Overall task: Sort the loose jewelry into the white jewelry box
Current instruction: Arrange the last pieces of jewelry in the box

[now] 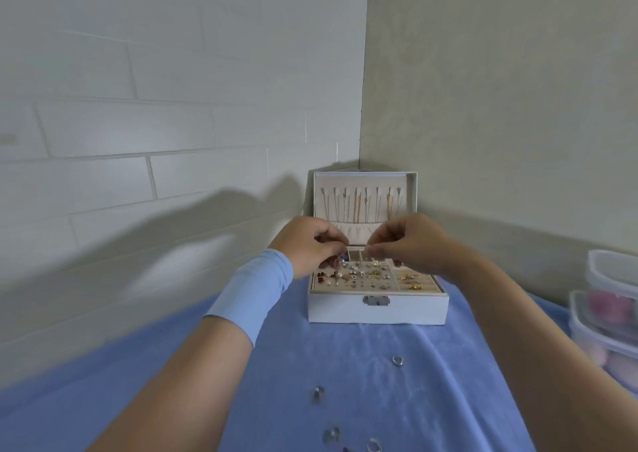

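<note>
Creased blue cloth spreads across 6 o'clock. Stacked clear containers at 4 o'clock, contents pink and blurred. White brick wall at 10 o'clock meets beige wall at 1 o'clock.

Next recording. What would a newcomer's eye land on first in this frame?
The open white jewelry box sits in the wall corner, with necklaces hanging in its lid and earrings dotting its tray. The left hand and right hand meet just above it with fingers curled; what they hold is too small to tell. Nearer the camera, loose rings lie scattered on the blue cloth.
</note>
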A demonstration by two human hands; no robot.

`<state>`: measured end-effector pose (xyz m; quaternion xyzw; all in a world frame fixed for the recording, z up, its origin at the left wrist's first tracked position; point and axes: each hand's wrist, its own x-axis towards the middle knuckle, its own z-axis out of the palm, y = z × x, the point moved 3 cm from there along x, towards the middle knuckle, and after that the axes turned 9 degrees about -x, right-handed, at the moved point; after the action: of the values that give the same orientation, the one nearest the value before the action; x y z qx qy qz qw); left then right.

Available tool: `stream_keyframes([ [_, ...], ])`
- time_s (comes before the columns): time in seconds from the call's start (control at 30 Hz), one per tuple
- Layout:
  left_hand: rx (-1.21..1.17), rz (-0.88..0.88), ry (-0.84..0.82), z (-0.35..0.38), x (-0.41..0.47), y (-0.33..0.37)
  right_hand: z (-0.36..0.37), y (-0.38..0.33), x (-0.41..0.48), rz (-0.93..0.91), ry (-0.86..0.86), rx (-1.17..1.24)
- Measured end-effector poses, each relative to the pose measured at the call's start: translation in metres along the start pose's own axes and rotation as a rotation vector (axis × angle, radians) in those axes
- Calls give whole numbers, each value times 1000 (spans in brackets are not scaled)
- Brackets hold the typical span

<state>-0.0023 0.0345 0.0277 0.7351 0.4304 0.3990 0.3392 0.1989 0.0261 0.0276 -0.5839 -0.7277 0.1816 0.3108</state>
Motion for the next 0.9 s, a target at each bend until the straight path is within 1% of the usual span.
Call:
stream_keyframes([
  [0.07,-32,5,7,0,25,2,-8,10,24,42,109,18],
  [0.13,-89,-7,0,2,47,1,-8,19,45,67,149,-23],
  [0.2,-124,-19,-18,8,67,-3,-4,27,63,78,135,-86],
  [0.3,-112,-37,-29,16,91,-15,11,38,86,97,90,-155],
  [0.43,-74,-31,-9,17,115,-33,36,52,110,120,15,-189],
  [0.6,-65,-45,0,20,130,-52,50,66,124,132,-43,-237],
  [0.73,-97,-53,-12,30,136,-64,42,73,126,106,-42,-167],
  [0.9,-117,-58,-47,40,136,-66,33,67,123,92,-92,-38],
])
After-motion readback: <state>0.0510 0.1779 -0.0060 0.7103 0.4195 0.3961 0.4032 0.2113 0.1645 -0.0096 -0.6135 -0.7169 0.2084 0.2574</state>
